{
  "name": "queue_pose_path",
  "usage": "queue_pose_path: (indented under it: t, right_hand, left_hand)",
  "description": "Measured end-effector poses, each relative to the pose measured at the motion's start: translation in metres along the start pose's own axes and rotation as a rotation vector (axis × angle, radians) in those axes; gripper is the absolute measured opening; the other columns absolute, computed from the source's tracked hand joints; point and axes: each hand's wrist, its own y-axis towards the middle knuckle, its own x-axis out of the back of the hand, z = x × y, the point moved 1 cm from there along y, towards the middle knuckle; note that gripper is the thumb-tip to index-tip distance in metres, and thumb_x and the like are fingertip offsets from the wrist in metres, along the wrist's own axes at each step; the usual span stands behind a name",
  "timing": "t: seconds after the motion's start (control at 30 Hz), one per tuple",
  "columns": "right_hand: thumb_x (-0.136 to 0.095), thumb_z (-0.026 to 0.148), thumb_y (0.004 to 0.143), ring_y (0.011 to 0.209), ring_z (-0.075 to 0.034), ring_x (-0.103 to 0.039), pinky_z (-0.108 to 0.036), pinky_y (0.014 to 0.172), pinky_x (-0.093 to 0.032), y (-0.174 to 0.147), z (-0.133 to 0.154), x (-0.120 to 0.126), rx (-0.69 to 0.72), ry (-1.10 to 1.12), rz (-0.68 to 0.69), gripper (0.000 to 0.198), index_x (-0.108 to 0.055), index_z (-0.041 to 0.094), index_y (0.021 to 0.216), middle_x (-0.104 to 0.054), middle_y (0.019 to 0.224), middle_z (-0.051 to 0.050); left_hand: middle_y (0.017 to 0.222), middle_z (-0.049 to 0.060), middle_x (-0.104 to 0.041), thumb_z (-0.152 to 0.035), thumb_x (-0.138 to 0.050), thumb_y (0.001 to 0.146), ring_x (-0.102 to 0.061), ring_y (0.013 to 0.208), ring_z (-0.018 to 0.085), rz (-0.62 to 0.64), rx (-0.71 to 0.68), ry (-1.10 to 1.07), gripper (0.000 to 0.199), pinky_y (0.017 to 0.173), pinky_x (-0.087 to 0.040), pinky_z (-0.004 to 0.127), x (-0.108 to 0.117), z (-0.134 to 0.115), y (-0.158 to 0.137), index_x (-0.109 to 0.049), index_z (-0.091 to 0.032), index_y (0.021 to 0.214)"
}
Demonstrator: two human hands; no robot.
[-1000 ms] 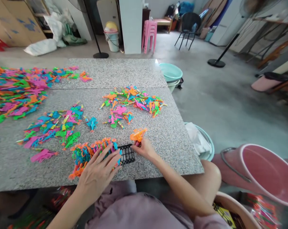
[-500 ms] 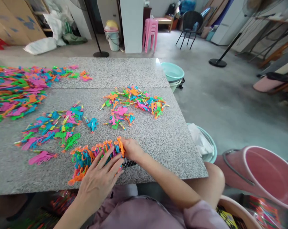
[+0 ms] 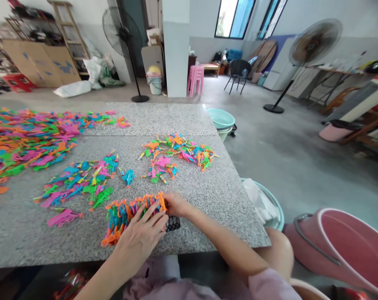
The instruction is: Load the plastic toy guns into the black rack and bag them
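Head view: fingers (image 3: 151, 211) touch plastic toys (image 3: 121, 217) rowed in a gridded rack (image 3: 173, 223).

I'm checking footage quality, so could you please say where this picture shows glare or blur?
Head view: window partly washed out, table glinting at its far corner; head view: left toy pile smeared, right fan blades blurred, left hand clearer.

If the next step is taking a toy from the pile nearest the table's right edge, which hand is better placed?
Probably the right hand, once free of the orange toy: it is nearer that pile. The left hand lies across the toy row.
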Motion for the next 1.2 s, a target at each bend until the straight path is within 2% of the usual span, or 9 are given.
queue_pose_path:
  t: [0.17, 0.33, 0.43, 0.53, 0.67, 0.77, 0.93, 1.07, 1.2]
  right_hand:
    - [-0.060, 0.011, 0.089, 0.117, -0.025, -0.062, -0.033, 0.096, -0.049, 0.060, -0.023, 0.057, -0.201, -0.227, -0.199, 0.027, -0.066, 0.012, 0.115, -0.071, 0.120, -0.015]
    - [-0.055, 0.000, 0.085, 0.111, -0.024, -0.065, -0.030, 0.096, -0.048, 0.090, -0.017, 0.063, -0.213, -0.256, -0.179, 0.024, -0.069, 0.011, 0.101, -0.073, 0.110, -0.014]
    - [-0.050, 0.005, 0.091, 0.100, -0.023, -0.068, -0.030, 0.087, -0.051, 0.068, -0.023, 0.056, -0.259, -0.181, -0.170, 0.024, -0.065, 0.010, 0.109, -0.071, 0.112, -0.015]
    - [-0.052, 0.014, 0.095, 0.079, -0.017, -0.070, -0.026, 0.072, -0.054, 0.018, -0.034, 0.046, -0.327, -0.036, -0.120, 0.022, -0.061, 0.012, 0.114, -0.072, 0.099, -0.009]
    - [-0.063, 0.014, 0.086, 0.067, -0.013, -0.068, -0.022, 0.064, -0.053, -0.061, -0.022, 0.019, -0.376, 0.416, -0.142, 0.010, -0.064, 0.016, 0.096, -0.071, 0.080, -0.002]
    - [-0.071, 0.016, 0.080, 0.068, -0.015, -0.069, -0.024, 0.066, -0.052, -0.095, 0.001, -0.010, -0.413, 0.465, -0.171, 0.006, -0.068, 0.017, 0.086, -0.072, 0.076, -0.001]
    - [-0.072, 0.026, 0.082, 0.081, -0.020, -0.071, -0.025, 0.071, -0.048, -0.091, 0.023, -0.039, -0.317, 0.149, -0.144, 0.013, -0.071, 0.019, 0.093, -0.077, 0.088, -0.004]
    - [-0.069, 0.031, 0.085, 0.082, -0.023, -0.072, -0.025, 0.068, -0.044, -0.081, 0.031, -0.037, -0.309, -0.036, -0.059, 0.025, -0.069, 0.018, 0.106, -0.077, 0.093, -0.009]
    - [-0.067, 0.030, 0.086, 0.077, -0.023, -0.072, -0.026, 0.065, -0.041, -0.081, 0.037, -0.031, -0.364, -0.056, -0.027, 0.020, -0.070, 0.019, 0.103, -0.078, 0.089, -0.009]
  left_hand:
    - [0.122, 0.001, -0.072, -0.036, -0.051, 0.100, -0.054, 0.132, 0.022, 0.037, 0.007, -0.043, 0.028, 0.117, -0.035, 0.042, 0.002, 0.002, 0.002, -0.065, -0.027, 0.122]
    - [0.123, 0.000, -0.073, -0.036, -0.049, 0.101, -0.057, 0.128, 0.021, -0.021, 0.005, -0.003, 0.032, 0.110, -0.043, 0.038, 0.004, 0.003, 0.002, -0.062, -0.027, 0.129]
    - [0.124, 0.002, -0.072, -0.033, -0.045, 0.103, -0.055, 0.131, 0.021, -0.026, 0.019, 0.003, 0.036, 0.111, -0.042, 0.040, 0.005, -0.001, 0.002, -0.059, -0.024, 0.135]
    - [0.125, 0.002, -0.072, -0.030, -0.044, 0.103, -0.052, 0.133, 0.023, 0.012, 0.035, -0.042, 0.033, 0.116, -0.038, 0.042, 0.007, -0.004, 0.003, -0.064, -0.022, 0.128]
    - [0.128, 0.005, -0.070, -0.027, -0.043, 0.104, -0.049, 0.137, 0.025, 0.052, 0.026, -0.076, 0.032, 0.118, -0.036, 0.047, 0.013, -0.004, 0.006, -0.064, -0.019, 0.127]
    - [0.130, 0.008, -0.069, -0.026, -0.042, 0.103, -0.047, 0.140, 0.026, 0.057, 0.014, -0.061, 0.034, 0.117, -0.037, 0.048, 0.016, -0.003, 0.006, -0.061, -0.017, 0.130]
    - [0.129, 0.012, -0.069, -0.024, -0.042, 0.102, -0.048, 0.139, 0.025, 0.051, 0.005, 0.017, 0.036, 0.115, -0.040, 0.046, 0.017, -0.004, 0.007, -0.055, -0.016, 0.135]
    - [0.130, 0.014, -0.068, -0.025, -0.042, 0.102, -0.052, 0.136, 0.027, 0.038, 0.007, 0.048, 0.038, 0.113, -0.041, 0.048, 0.015, -0.004, 0.007, -0.053, -0.013, 0.137]
    - [0.138, 0.013, -0.064, -0.026, -0.041, 0.103, -0.052, 0.136, 0.026, 0.052, 0.013, 0.042, 0.046, 0.113, -0.040, 0.046, 0.015, -0.004, 0.006, -0.044, -0.015, 0.147]
